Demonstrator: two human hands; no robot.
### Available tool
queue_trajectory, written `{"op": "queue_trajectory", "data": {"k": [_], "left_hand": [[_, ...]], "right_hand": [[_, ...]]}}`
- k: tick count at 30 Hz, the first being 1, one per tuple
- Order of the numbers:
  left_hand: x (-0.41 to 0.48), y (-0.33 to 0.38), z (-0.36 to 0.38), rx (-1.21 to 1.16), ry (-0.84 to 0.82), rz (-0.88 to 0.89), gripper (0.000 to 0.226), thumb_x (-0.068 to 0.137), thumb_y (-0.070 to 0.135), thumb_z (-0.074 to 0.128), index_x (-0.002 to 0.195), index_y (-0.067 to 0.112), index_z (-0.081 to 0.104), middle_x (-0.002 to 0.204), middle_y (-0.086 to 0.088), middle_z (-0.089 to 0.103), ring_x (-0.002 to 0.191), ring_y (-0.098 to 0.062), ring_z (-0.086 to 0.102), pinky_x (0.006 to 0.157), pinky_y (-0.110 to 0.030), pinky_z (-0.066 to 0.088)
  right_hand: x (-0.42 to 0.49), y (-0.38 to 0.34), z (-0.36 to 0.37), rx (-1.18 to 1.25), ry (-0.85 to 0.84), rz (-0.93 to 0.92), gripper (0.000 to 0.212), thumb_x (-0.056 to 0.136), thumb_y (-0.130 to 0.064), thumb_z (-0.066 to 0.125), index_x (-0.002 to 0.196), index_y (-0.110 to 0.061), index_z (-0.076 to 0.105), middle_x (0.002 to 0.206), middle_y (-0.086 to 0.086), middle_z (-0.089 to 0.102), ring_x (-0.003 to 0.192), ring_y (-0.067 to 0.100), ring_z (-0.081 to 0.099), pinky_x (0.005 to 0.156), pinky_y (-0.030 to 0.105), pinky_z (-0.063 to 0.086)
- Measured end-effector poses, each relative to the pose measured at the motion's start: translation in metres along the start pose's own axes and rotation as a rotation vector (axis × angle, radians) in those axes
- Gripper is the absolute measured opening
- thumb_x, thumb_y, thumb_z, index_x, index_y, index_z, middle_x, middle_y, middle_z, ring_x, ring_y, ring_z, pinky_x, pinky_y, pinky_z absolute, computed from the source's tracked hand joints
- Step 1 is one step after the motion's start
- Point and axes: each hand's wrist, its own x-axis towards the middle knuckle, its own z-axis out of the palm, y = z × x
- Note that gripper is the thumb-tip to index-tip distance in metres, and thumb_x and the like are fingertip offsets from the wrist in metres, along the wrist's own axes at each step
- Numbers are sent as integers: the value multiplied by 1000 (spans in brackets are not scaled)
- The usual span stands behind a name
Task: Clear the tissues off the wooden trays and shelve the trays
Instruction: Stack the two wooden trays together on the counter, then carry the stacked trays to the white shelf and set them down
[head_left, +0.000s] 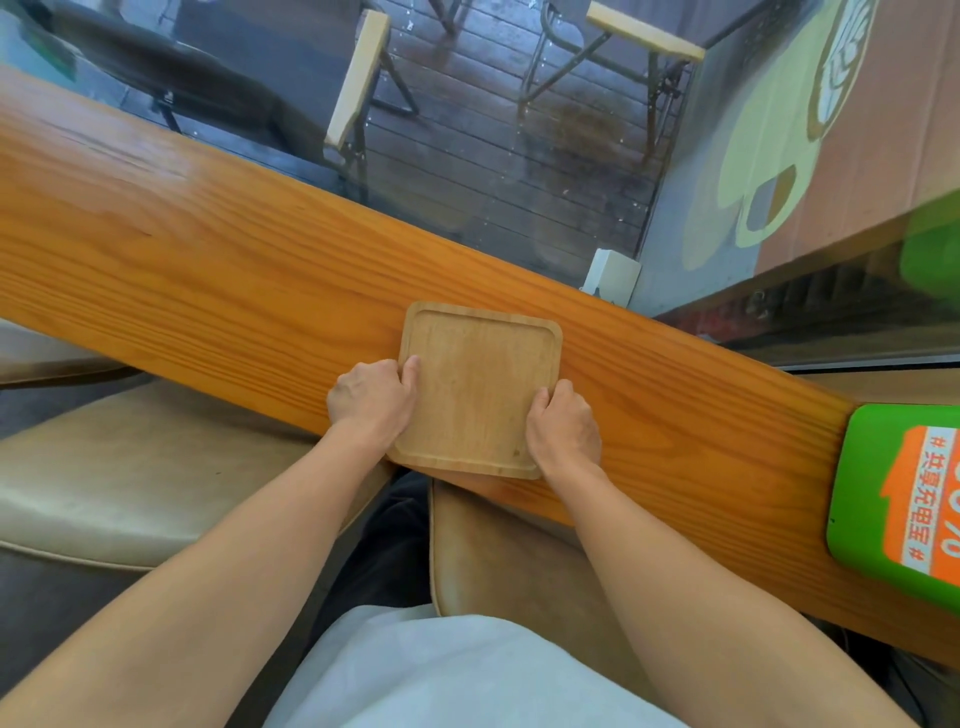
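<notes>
A square wooden tray (478, 384) with rounded corners and a raised rim lies on the orange wooden counter (208, 260), its near edge jutting slightly over the counter's front. The tray's surface is bare; no tissue shows on it. My left hand (371, 400) grips the tray's left edge, thumb on top. On the opposite side, my right hand (563, 428) holds the right edge near the front corner.
A green and orange box (898, 499) stands on the counter at the right. A white box (613, 275) sits at the counter's far edge against the window. Tan leather stools (130, 493) are below the counter. Outdoor chairs show beyond the glass.
</notes>
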Motion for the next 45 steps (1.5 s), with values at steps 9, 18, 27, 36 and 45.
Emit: {"op": "queue_trajectory", "data": {"k": [9, 18, 27, 36, 45], "left_hand": [[-23, 16, 4, -342, -48, -161, 51, 97, 49, 44, 117, 3, 55, 115, -15, 56, 102, -33, 54, 79, -40, 41], [-15, 12, 2, -591, -96, -305, 57, 99, 51, 31, 113, 8, 65, 127, -15, 56, 113, -30, 50, 98, -47, 43], [9, -2, -1, -375, -203, -181, 76, 97, 61, 19, 133, -1, 46, 136, -23, 44, 121, -38, 43, 98, -49, 35], [0, 7, -39, -573, -240, 107, 56, 96, 64, 28, 110, 13, 46, 105, -7, 55, 92, -27, 53, 77, -41, 43], [-66, 71, -88, -590, -119, 442, 50, 95, 63, 31, 101, 17, 51, 90, 7, 53, 82, -19, 52, 68, -38, 41]], "right_hand": [[-20, -13, 23, 326, 52, 341, 37, 102, -27, 35, 132, -9, 49, 134, 10, 44, 119, 30, 45, 97, 42, 39], [-8, -12, 18, 508, -22, 542, 48, 104, -38, 30, 121, -7, 62, 133, 13, 55, 120, 35, 51, 103, 51, 44], [-20, -17, 32, 628, -136, 571, 67, 103, -51, 18, 151, -5, 27, 159, 14, 29, 143, 32, 30, 116, 44, 24], [-53, -11, -6, 841, -34, 448, 65, 103, -49, 20, 153, -8, 19, 158, 12, 31, 143, 31, 30, 115, 43, 25], [-109, 43, -82, 928, 156, 292, 65, 102, -52, 27, 142, -1, 36, 139, 15, 50, 124, 31, 49, 103, 43, 41]]}}
